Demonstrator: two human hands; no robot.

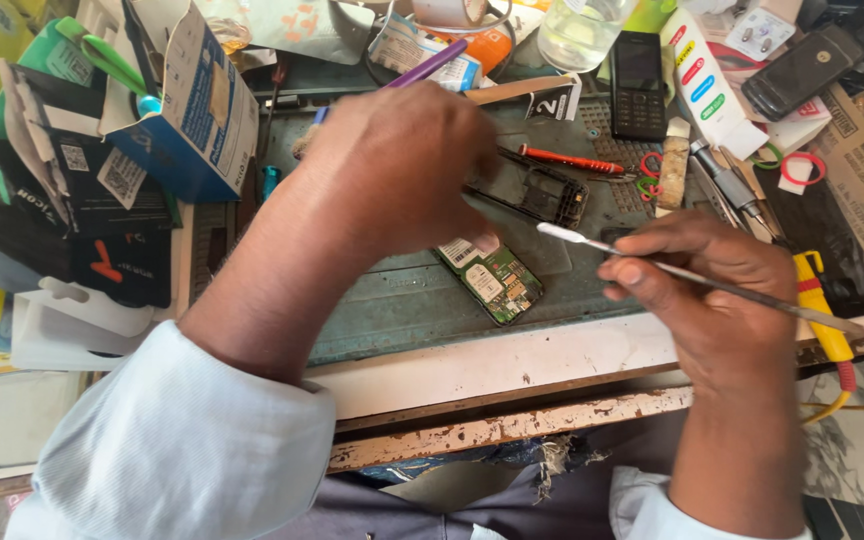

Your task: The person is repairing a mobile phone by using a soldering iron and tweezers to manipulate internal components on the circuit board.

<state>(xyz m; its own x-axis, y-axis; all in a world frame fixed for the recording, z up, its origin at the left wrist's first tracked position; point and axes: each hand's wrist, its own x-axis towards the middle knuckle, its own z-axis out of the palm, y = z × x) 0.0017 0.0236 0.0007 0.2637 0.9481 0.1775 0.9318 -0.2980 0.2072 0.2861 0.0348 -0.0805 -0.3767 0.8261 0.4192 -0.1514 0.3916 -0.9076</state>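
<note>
We look down on a cluttered repair bench (512, 360), its near edge chipped and worn, with a dark green work mat (402, 300) lying across the middle.

Our left hand (397, 170) reaches over the mat, seen from the back with the fingers curled downward. It rests on a small green circuit board (497, 280) that lies on the mat toward the near edge. A purple brush handle (432, 62) pokes out from beyond the hand; we cannot tell whether the hand grips it, since the fingers are hidden under the hand.

Our right hand (717, 300) sits at the near right part of the bench, closed around a thin metal prying tool (692, 277). The tool's flat white tip points left and hovers just beside the circuit board, not touching it.

Behind the board, a black phone frame (537, 190) lies on the mat, with a red screwdriver (572, 160) beside it. A black keypad phone (638, 85) lies at the far edge, near a clear glass (577, 35). A blue and white cardboard box (197, 110) stands at the far left among black packaging. A yellow-handled tool (820, 310) lies at the right edge, next to our right hand.
</note>
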